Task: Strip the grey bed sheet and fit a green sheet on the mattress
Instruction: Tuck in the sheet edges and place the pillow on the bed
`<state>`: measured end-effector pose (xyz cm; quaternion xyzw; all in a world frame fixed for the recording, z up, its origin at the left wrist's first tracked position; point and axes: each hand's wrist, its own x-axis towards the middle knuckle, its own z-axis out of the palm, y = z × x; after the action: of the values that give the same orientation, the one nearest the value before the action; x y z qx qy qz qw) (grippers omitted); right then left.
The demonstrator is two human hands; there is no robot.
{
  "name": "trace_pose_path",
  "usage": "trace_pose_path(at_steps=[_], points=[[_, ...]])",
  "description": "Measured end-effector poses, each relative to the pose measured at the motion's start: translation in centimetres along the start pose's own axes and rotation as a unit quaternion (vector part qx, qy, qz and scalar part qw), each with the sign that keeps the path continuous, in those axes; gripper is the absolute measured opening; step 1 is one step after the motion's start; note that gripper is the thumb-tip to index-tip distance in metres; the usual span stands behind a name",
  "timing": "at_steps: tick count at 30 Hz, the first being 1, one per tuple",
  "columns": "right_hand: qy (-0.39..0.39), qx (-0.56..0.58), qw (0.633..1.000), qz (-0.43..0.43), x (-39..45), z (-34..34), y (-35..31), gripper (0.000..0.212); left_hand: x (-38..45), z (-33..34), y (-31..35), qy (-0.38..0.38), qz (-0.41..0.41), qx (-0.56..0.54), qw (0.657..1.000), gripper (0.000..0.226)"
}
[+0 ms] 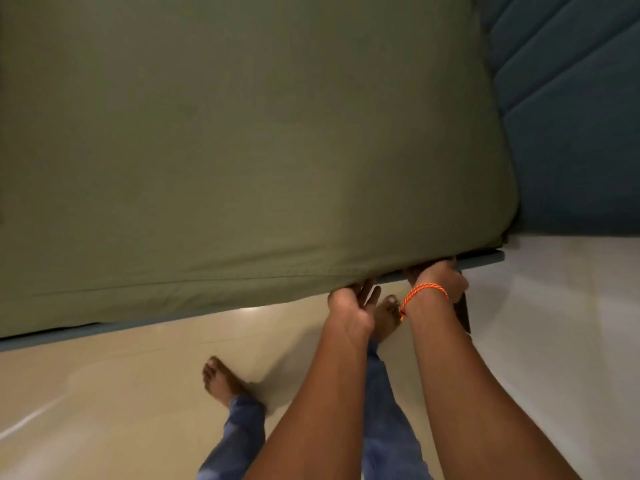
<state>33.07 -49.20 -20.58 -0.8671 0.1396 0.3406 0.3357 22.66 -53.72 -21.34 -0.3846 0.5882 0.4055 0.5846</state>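
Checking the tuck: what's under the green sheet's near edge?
Both hands' fingers, left hand and right hand, reach under the green sheet, above the bed frame. Fingertips and mattress are hidden.

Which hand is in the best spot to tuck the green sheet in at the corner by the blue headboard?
The right hand, probably. It sits at the edge of the olive-green cotton bed sheet nearest the corner by the padded teal headboard. The left hand is farther from the corner.

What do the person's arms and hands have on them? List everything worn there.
Both forearms are bare, with no sleeves in view. The right wrist carries a braided orange thread bracelet. The left hand and right hand wear no gloves, rings or watch that can be seen.
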Motion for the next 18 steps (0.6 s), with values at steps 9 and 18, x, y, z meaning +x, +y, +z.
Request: trace_pose_path(at_steps=[9,18], points=[[-0.148,-0.01,0.988,-0.043,-18.0,4.2,15.8,0.036,-0.7,-11.3,15.7,0.172,0.176,-0.085,0.966,0.033],[-0.154,0.003,0.988,0.02,-24.5,8.5,23.7,0.036,-0.5,-18.9,24.9,0.163,0.192,0.103,0.962,0.021]])
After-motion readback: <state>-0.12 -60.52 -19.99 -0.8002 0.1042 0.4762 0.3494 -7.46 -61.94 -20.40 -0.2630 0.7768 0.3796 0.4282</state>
